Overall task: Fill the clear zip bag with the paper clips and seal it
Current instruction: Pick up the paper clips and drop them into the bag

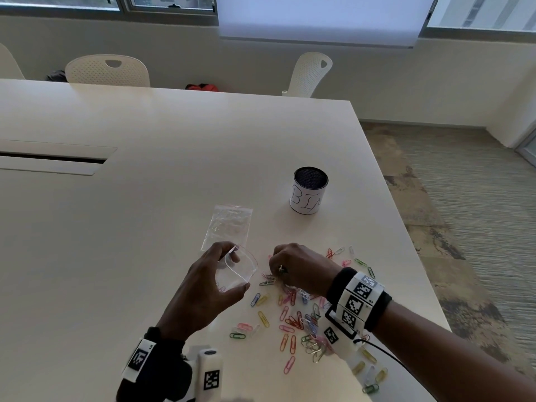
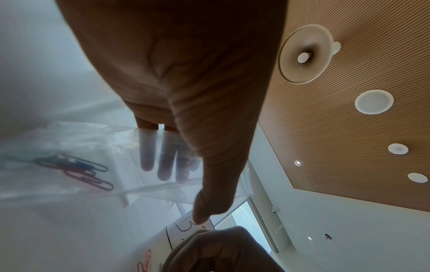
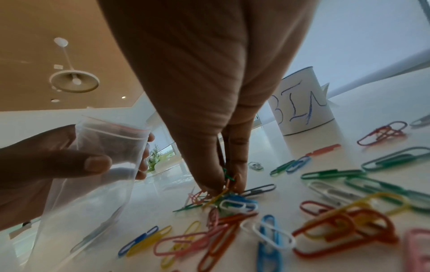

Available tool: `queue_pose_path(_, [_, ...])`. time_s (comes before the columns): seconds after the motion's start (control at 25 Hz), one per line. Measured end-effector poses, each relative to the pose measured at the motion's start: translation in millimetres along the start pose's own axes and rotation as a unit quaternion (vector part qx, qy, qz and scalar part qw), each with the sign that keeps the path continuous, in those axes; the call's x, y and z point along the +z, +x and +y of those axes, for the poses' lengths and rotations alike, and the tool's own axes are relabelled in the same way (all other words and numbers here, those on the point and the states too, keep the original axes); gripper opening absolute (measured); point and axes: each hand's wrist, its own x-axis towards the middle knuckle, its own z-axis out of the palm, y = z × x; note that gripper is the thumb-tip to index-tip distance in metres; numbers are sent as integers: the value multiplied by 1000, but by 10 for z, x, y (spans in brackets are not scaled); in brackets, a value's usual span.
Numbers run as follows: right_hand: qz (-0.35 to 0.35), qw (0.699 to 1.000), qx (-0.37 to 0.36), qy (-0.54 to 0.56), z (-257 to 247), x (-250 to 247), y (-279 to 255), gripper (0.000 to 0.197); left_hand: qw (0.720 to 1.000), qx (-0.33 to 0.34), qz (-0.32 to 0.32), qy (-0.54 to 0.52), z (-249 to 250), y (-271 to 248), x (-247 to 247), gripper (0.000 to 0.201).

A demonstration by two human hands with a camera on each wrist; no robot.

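Held zip bag (image 1: 238,268) mouth-up, upright

A white desk (image 1: 145,213) carries a round mesh cup (image 1: 309,189) wrapped in paper hand-lettered "BIN", and a second, flat clear bag (image 1: 227,226) lying near it. Beyond the desk stand white perforated chairs (image 1: 107,70) below windows with a lowered blind (image 1: 319,18).

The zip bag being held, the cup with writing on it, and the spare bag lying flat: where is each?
zip bag (image 1: 242,269), head view, on its clear side below the open mouth.
cup (image 1: 307,200), head view, on the white label.
spare bag (image 1: 227,227), head view, on its crinkled middle.
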Motion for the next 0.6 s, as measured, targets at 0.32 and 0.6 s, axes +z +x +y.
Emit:
queue_pose_path(0.32, [86,970,95,205,52,-158,-208,7,1000,3,-10,-10,-12,6,69,65])
queue_pose_path(0.6, [172,919,78,346,-376,-423,-285,11,1000,5,-9,-16,52,24,102,66])
